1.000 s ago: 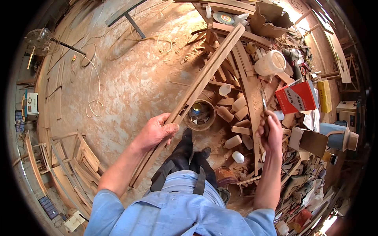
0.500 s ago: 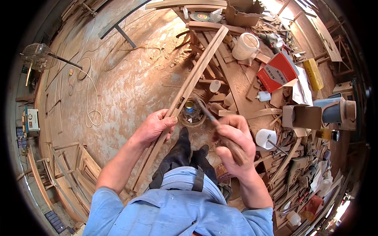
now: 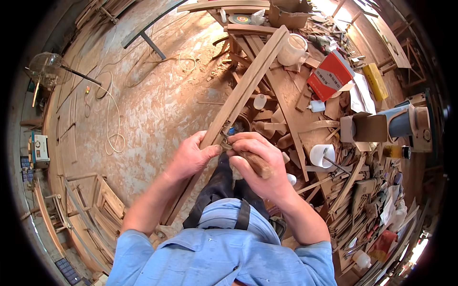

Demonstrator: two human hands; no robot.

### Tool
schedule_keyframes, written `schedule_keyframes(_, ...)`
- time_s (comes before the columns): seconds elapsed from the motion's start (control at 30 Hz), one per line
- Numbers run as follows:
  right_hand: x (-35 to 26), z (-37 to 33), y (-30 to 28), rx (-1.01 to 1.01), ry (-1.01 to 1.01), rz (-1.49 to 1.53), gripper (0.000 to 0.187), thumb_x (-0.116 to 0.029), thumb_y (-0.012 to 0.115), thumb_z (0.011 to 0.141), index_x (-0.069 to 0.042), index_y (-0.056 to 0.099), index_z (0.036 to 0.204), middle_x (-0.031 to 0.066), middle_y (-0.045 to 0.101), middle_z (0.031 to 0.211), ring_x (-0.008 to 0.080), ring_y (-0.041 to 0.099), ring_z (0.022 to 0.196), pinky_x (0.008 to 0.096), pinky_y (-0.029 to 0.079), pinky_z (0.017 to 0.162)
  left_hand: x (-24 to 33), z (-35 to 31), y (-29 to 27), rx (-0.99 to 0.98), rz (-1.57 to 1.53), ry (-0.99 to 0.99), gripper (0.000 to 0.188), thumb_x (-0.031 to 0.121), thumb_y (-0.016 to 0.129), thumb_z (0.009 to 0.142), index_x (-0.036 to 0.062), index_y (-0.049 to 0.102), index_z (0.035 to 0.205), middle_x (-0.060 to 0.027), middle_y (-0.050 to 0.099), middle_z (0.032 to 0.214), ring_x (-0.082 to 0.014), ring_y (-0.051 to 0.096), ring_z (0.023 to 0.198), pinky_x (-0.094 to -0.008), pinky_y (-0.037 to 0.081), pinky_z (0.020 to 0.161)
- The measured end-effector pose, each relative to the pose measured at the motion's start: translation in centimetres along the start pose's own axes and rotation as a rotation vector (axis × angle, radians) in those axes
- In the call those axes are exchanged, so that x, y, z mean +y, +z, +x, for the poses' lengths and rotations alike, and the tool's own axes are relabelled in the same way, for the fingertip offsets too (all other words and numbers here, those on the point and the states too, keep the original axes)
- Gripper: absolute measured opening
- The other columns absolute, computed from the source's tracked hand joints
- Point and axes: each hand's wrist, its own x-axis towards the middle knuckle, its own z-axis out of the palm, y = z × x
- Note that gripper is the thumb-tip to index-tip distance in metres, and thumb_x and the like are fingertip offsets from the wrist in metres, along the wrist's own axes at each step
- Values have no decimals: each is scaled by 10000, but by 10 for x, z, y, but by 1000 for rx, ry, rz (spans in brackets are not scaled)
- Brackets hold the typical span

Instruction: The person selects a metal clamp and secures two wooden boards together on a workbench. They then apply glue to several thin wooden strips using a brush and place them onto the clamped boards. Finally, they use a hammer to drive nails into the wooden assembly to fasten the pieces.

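My left hand [image 3: 190, 155] is closed around a long, pale brown wooden rail [image 3: 253, 78], thumb on top. The rail slants from near my waist up to the far right, with a groove running along its right side. My right hand [image 3: 265, 157] grips a chisel by its worn wooden handle [image 3: 256, 164]. Its blade end meets the rail's right side just beyond my left thumb, and my right fingers cover most of the metal. Both hands nearly touch there.
On the right, a cluttered bench holds a white jug [image 3: 292, 50], a red box [image 3: 331, 76], a cardboard box [image 3: 369, 127], a white round container [image 3: 322, 156] and many wood offcuts. Curved wooden parts [image 3: 102, 200] lie at the left. A cable [image 3: 113, 138] trails over the floor.
My right hand has moved left, bringing the chisel from the air beside the rail onto it. The rail has turned, showing a broader face, and its far end has shifted right.
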Motion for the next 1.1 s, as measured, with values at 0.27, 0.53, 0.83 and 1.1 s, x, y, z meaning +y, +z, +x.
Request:
schedule_keyframes(0.27,14,-11,21,70,-140,16,174,14,717,765,-10,616,904,164,608,1040,315,629,903,358,526,761,-5,-6,2,1,-65,-31,523,347,714,867,-21,558,1204,-63,645,1050,-113,572,942,-270,474,845)
schedule_keyframes(0.53,25,-31,39,147,-311,-92,185,46,722,750,-7,596,876,207,575,1111,307,622,930,354,526,777,-11,-2,4,34,-45,44,433,296,674,889,-12,567,1174,-67,645,1005,-115,577,897,-272,485,795)
schedule_keyframes(0.83,-10,-1,-26,424,-626,-9,183,-84,631,878,-32,513,1007,222,547,1093,295,606,906,384,541,766,-44,-1,-16,119,48,-259,251,265,617,920,56,546,1041,-12,570,721,-81,541,552,-241,455,480)
schedule_keyframes(1.1,18,-28,-1,190,-23,189,154,65,637,762,37,569,897,179,652,999,232,649,841,310,526,730,-30,-14,-12,-16,-189,-258,252,290,628,922,66,537,994,-5,567,705,-94,552,509,-235,465,459)
